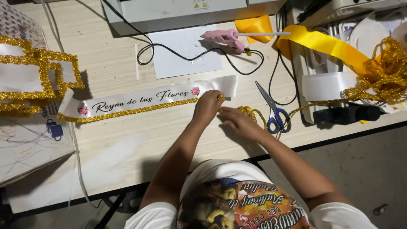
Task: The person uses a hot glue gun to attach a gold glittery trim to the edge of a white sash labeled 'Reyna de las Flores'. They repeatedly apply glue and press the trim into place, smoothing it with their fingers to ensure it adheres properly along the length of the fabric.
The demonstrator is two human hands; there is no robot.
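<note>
A white satin sash [148, 98] with dark script lettering and two small pink flowers lies across the wooden table [127, 140]. Gold glitter trim [127, 112] runs along its near edge. My left hand [207, 106] presses the trim down onto the sash near its right end. My right hand [238, 122] lies just to the right, holding the loose gold trim [251, 113] that trails off toward the right.
Blue-handled scissors [273, 111] lie right of my hands. A pink glue gun [224, 38] rests on a white sheet [186, 53] behind the sash, its black cord looping. Yellow ribbon [326, 44], a gold trim pile [388, 72] and white ribbon are far right. Gold-edged sashes [34, 76] lie left.
</note>
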